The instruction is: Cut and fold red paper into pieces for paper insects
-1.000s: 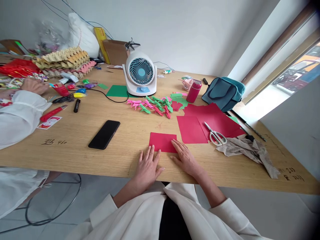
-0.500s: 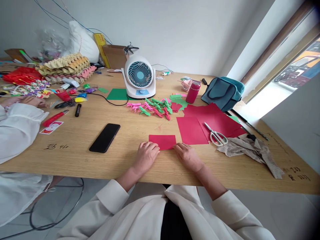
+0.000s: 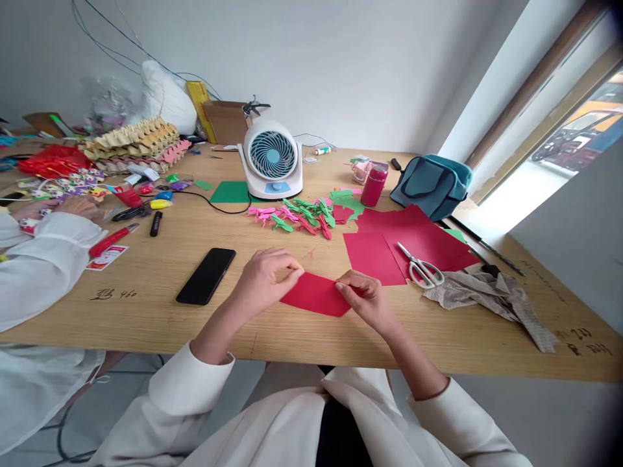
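A small red paper sheet (image 3: 315, 295) is lifted off the wooden table (image 3: 272, 324), held at two corners. My left hand (image 3: 265, 275) pinches its upper left corner. My right hand (image 3: 366, 297) pinches its right corner. Both hands are closed on the paper, just above the table's near edge.
More red sheets (image 3: 409, 237) with white scissors (image 3: 421, 267) lie to the right, beside a crumpled cloth (image 3: 491, 295). A black phone (image 3: 206, 275) lies left. Folded paper figures (image 3: 296, 214), a small fan (image 3: 271, 159), a red bottle (image 3: 374, 185) and a teal bag (image 3: 432, 181) stand farther back. Another person's sleeve (image 3: 43, 266) is at left.
Both hands went from lying flat on the table by the red sheet to curling at its near edge, then pinching its corners and lifting it off the table.
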The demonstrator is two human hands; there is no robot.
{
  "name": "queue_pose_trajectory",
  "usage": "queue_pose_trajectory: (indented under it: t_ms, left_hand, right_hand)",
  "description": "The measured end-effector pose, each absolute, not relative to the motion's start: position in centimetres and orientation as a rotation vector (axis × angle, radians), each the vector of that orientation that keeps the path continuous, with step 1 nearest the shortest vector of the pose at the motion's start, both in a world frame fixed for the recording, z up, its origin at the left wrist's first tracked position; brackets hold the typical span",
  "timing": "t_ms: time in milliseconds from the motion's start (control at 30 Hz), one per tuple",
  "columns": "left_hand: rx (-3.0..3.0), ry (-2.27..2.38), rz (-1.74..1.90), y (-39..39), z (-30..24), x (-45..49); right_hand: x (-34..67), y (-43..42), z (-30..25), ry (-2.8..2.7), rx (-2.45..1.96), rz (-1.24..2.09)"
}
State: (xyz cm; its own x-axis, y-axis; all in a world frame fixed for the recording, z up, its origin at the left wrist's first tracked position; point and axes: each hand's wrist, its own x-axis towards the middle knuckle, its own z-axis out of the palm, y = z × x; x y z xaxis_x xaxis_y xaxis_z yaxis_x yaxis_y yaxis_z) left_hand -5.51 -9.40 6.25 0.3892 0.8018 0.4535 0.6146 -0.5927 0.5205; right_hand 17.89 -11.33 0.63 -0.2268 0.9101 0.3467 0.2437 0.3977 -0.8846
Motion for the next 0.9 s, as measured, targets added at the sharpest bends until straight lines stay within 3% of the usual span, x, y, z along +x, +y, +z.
queue_pose_trajectory:
  t_ms: [167,300,400,600,900]
  left_hand:
    - [1.619,1.261,1.295,-8.0,4.2,-7.1]
    - [1.238,1.026,1.113,-8.7,1.6,-5.9]
    - [1.204,0.943,0.989,-10.0,0.2,-3.9]
    - [1.239,1.052,1.160,-10.6,-1.7,-2.2]
    - [1.486,1.221,0.981,-10.2,-2.6,-2.7]
  right_hand:
    - [17.7,-10.6,-1.1,-1.155,-1.033,1.260]
    - [16.9,-10.1,-2.4,-0.825,-0.998,1.343]
    - [16.3,-10.1,-3.0,-0.720,-0.985,1.370]
    - [16.2,-10.6,-4.1,-0.798,-0.954,1.422]
    - [16.6,-10.5,-5.7,-0.818,-0.996,1.481]
